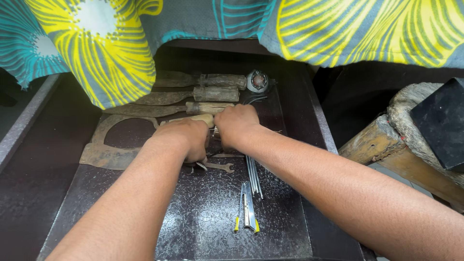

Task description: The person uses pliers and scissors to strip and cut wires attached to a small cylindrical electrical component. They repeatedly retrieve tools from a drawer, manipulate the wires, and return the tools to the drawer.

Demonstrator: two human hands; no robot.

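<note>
At the centre of the frame, the left hand (pixel 186 137) has its fingers curled shut around a pale wooden handle (pixel 205 118) lying on the dark table (pixel 203 217). Just right of it, the right hand (pixel 237 125) is closed too, though what it grips is hidden. Three rusty wooden-handled blades (pixel 203 94) lie above them; a small wrench (pixel 220 167) and yellow-tipped tweezers (pixel 247 212) lie below.

Your left hand (pixel 186 137) and right hand (pixel 237 124) are bare; both forearms are uncovered, with no sleeves, rings or watch showing.
</note>
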